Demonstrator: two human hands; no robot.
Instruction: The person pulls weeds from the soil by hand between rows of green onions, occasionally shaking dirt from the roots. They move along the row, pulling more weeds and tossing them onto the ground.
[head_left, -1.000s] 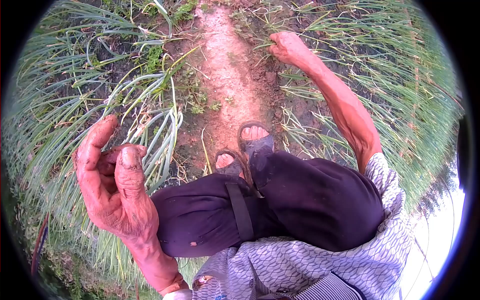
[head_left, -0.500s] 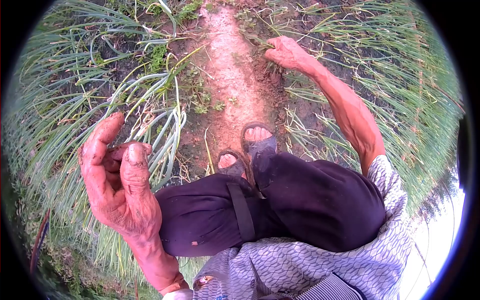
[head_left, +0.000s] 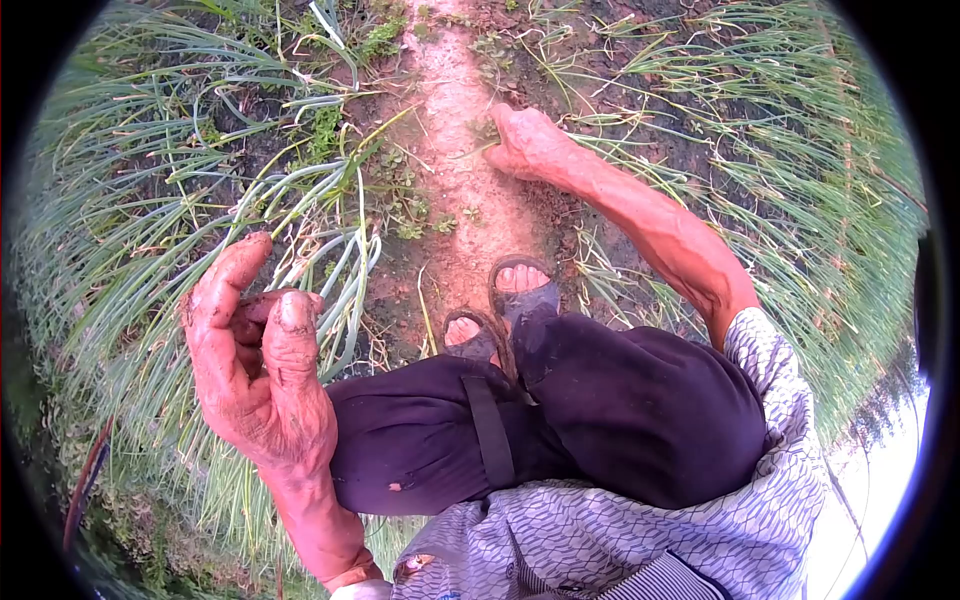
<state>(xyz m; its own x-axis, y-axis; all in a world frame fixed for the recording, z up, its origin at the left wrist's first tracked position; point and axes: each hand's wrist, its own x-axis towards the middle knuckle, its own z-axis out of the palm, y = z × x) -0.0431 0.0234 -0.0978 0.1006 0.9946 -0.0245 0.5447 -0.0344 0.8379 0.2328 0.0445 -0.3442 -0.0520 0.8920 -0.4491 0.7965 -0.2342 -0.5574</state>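
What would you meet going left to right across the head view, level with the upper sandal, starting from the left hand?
Left hand, long tubular leaves, bare soil path, upper sandal, sprawling leaves, right forearm, dense leaves at the right edge.

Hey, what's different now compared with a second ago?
The right hand has moved from the right-side plants in over the dirt path, nearer the sandals; whether it holds anything is hard to tell. The left hand stays raised, loosely curled; the sandals stay put.
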